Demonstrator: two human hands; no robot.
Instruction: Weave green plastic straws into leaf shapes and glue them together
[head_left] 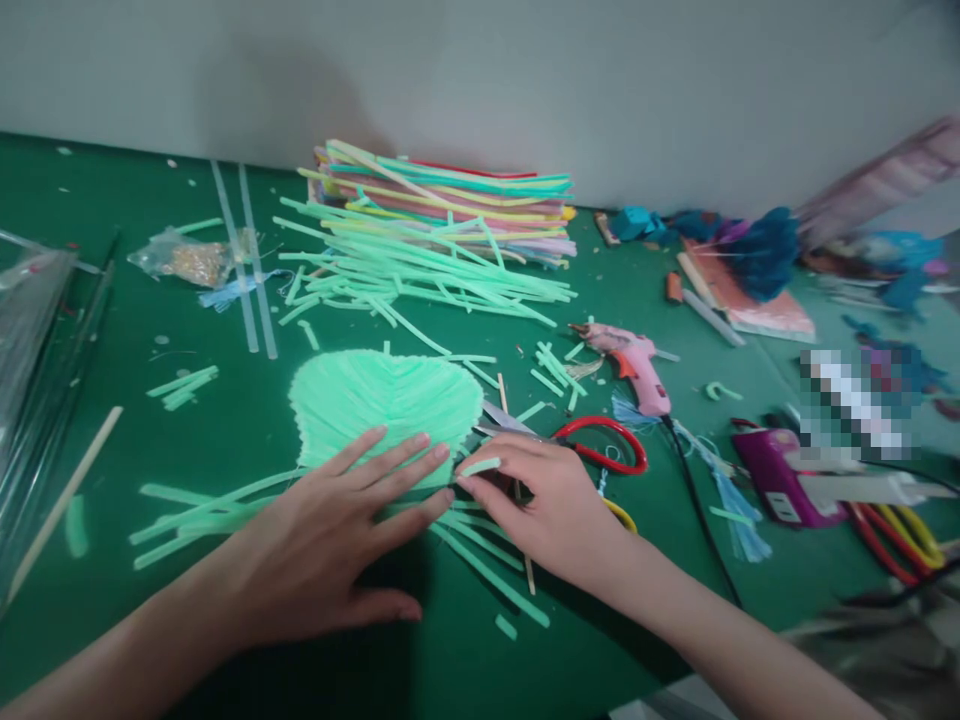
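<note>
Nearest to me, both forearms reach in over the green surface (pixel 90 400). At the far left edge lies one clear plastic sleeve (pixel 30 330), with one thin wooden stick (pixel 67 495) angled beside it. Farther off sit one small clear bag of golden bits (pixel 187 260) and two long clear glue sticks (pixel 251 270) lying side by side.

My left hand (pixel 330 540) lies flat, palm down, fingers (pixel 409 460) spread and straight, pressing on the near edge of the one pale green leaf shape (pixel 386 400) made of straw strips laid side by side; it grips nothing. That leaf rests in the middle of the surface, just far of my hands, with loose green strips (pixel 195 510) fanning out under my left wrist.

My right hand (pixel 540 500) sits just right of the left, fingertips nearly touching it, pinching one short green straw piece (pixel 480 466) at the leaf's right edge.

Behind the leaf is a scattered heap of green straws (pixel 420 275), too many to count, and behind that one stack of mixed-colour straws (pixel 457 200) against the wall.

Right of my right hand lie one pair of red-handled scissors (pixel 600 445), touching the hand's far side, then one pink glue gun (pixel 634 365). Further right is one purple device (pixel 776 475), and two more handle loops, red and yellow (pixel 900 540), near the right edge.
</note>
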